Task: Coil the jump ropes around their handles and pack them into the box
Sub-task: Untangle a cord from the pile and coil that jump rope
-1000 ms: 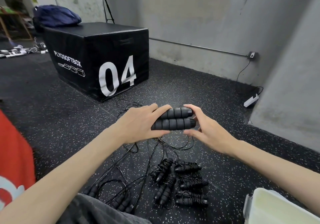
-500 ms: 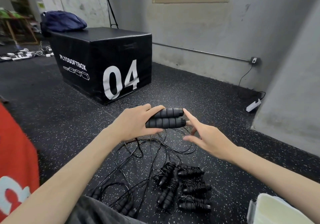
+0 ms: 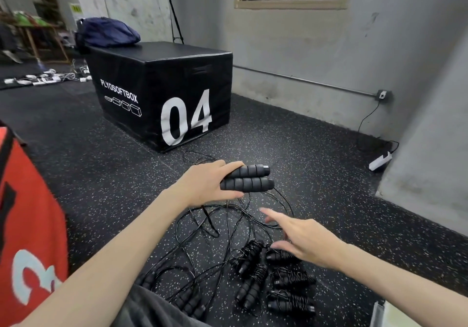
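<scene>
My left hand (image 3: 205, 184) grips a pair of black ribbed jump rope handles (image 3: 249, 178) side by side above the floor. Their thin black rope (image 3: 228, 222) hangs down in loose loops onto the speckled floor. My right hand (image 3: 301, 238) hovers lower, fingers spread, holding nothing, just above the loose rope and the coiled ropes. Several coiled jump ropes (image 3: 273, 278) lie in a cluster on the floor in front of me. More uncoiled handles (image 3: 187, 301) lie near my knee. A corner of the pale box (image 3: 387, 315) shows at the bottom right.
A black plyo box marked 04 (image 3: 162, 93) stands ahead on the left with a blue bag (image 3: 106, 32) on it. A red plyo box (image 3: 27, 230) is close at my left. A grey wall and a white power strip (image 3: 379, 160) are at the right.
My right hand has left the handles and dropped down toward the loose rope. My left hand keeps the two handles; the view has tilted up slightly.
</scene>
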